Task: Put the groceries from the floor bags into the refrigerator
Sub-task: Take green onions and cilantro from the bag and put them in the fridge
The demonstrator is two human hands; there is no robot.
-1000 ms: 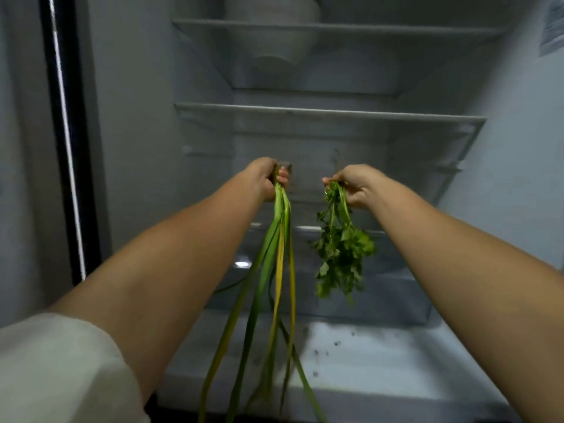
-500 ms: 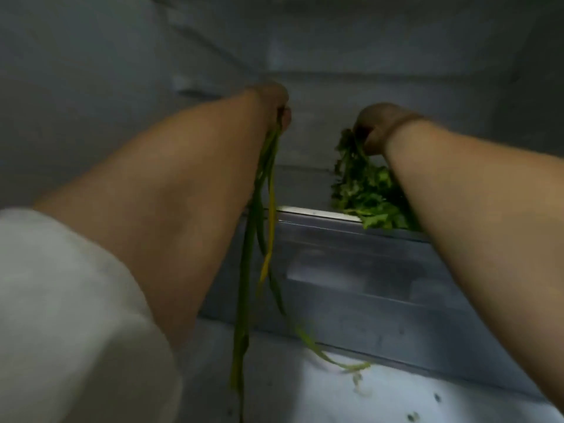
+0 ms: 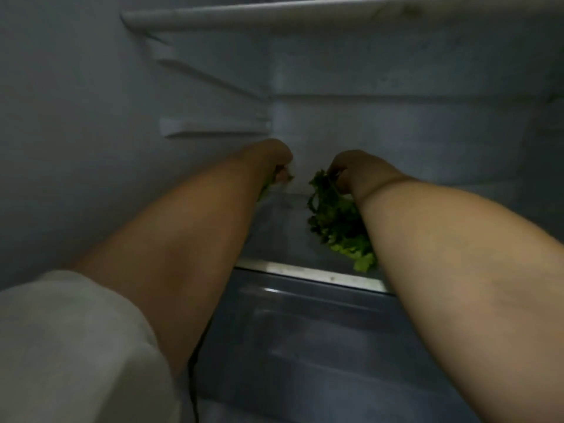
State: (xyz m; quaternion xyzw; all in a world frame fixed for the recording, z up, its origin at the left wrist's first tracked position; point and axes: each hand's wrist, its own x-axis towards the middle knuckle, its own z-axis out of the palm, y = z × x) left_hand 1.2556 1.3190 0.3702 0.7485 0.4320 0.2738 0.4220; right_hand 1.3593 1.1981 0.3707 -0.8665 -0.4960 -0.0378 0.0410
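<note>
Both my arms reach deep into the refrigerator, over the glass shelf [image 3: 305, 271] above the crisper drawer. My right hand [image 3: 351, 172] is closed on the stems of a leafy green herb bunch [image 3: 335, 221], whose leaves lie on the shelf beside my forearm. My left hand [image 3: 274, 160] is closed on long green leaves [image 3: 267, 187]. Only a short green piece shows under the fist, and my forearm hides the rest. A thin dark strand hangs below my left arm near the bottom edge.
A translucent crisper drawer [image 3: 305, 331] sits below the shelf's front rim. Another shelf [image 3: 305, 10] runs overhead. Rail ledges [image 3: 210, 129] stick out from the left wall. The back wall is just beyond both hands.
Both hands have gone further in and lower. The herb bunch has come to rest on the shelf. The long leaves that hung down in front are mostly hidden behind my left arm.
</note>
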